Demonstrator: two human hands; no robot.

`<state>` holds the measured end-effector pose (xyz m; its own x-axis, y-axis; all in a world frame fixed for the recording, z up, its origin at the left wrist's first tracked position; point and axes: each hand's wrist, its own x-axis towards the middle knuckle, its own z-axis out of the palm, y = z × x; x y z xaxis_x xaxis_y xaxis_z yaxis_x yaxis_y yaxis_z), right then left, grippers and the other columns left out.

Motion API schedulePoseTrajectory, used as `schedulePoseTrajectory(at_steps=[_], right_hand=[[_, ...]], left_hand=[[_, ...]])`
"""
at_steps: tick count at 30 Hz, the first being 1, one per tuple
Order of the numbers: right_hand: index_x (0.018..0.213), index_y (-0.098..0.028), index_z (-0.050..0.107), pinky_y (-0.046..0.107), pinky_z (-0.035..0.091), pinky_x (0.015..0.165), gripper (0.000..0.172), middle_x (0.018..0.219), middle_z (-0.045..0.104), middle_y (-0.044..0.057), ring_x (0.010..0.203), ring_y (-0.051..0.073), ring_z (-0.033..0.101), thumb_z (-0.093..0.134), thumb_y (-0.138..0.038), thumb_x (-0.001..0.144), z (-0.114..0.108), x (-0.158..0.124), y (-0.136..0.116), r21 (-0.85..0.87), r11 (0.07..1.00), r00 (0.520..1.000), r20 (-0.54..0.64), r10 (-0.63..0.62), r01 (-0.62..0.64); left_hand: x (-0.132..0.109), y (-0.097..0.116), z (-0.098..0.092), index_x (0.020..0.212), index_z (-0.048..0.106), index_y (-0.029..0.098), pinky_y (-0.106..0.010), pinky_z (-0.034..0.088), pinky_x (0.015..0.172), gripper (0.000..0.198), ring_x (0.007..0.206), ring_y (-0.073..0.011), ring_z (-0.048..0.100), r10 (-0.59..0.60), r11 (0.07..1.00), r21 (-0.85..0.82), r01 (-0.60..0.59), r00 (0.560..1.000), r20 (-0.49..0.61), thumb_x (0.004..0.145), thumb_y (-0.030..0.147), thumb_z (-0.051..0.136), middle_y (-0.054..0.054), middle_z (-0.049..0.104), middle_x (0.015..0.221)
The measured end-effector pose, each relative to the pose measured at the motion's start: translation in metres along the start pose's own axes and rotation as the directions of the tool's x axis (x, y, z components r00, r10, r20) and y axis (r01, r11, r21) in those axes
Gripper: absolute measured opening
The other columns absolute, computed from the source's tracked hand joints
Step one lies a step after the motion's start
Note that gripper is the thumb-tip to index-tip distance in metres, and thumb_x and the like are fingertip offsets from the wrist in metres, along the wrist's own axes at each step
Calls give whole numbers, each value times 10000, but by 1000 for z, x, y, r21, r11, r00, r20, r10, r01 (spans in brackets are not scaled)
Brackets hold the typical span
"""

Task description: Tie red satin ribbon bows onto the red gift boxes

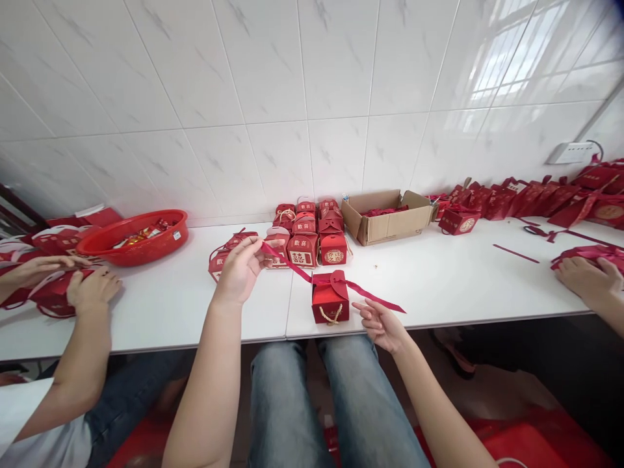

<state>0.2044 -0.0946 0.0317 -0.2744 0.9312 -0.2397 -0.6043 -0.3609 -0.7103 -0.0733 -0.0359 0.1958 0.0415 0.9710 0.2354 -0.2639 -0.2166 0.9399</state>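
Note:
A small red gift box (330,301) with a gold rope handle stands near the front edge of the white table (439,279). A dark red ribbon (292,265) is tied over its top. My left hand (242,267) is raised to the box's left and pinches one ribbon end, pulling it taut. The other ribbon end (385,301) trails right over the table. My right hand (383,323) hovers just under that end at the table edge, fingers loosely spread and holding nothing.
Several finished red boxes (312,233) cluster behind, beside an open cardboard carton (387,216). A red basin (135,236) sits left. A co-worker's hands (73,279) handle red boxes at left; another person's hand (587,278) works at right among flat red boxes (526,198).

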Motion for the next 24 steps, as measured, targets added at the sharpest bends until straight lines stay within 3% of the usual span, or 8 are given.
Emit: schedulePoseTrajectory(at_steps=[6,10,13,17,21,24], right_hand=[[736,-198,528,93,197,292,251,566,441,-61,393,18,269,717,-352,677,-5,29,0,24,984,978,-118,-172,176],[687,-215,447,147,263,286,360,601,492,-50,405,49,368,733,-433,664,-6,35,-11,-29,944,918,-225,-326,328],[734,-214,497,178,341,341,324,691,552,-30,466,66,463,745,-410,667,-3,33,-28,-103,902,863,-260,-432,420],[760,-200,546,180,354,410,272,742,581,-20,546,72,516,769,-311,649,9,31,-55,-169,846,818,-215,-533,507],[782,-202,550,216,382,464,255,931,658,26,558,75,532,741,-299,643,27,31,-74,-158,818,812,-118,-572,553],[766,-210,531,243,416,509,234,838,664,22,579,102,564,715,-303,655,38,30,-83,-149,803,807,-47,-588,577]], left_hand=[[1,7,-1,757,562,182,-260,467,591,82,662,-155,626,55,998,3,-55,998,13,746,244,613,-40,698,757],[-1,11,-3,731,570,185,-245,469,576,58,657,-147,620,88,996,4,-88,995,-44,726,221,615,-25,673,710],[0,15,-6,709,571,183,-237,467,559,62,637,-138,609,100,995,1,-101,992,-71,722,222,617,-24,665,695],[3,19,-9,692,580,173,-239,477,552,72,608,-134,603,92,995,-13,-94,992,-81,721,220,625,-29,663,681],[7,18,-11,717,602,168,-240,512,597,65,634,-134,631,76,995,-61,-83,991,-112,729,223,633,-24,669,684],[8,15,-13,788,637,163,-260,547,719,108,768,-152,673,73,994,-73,-84,987,-145,728,250,660,-41,700,779]])
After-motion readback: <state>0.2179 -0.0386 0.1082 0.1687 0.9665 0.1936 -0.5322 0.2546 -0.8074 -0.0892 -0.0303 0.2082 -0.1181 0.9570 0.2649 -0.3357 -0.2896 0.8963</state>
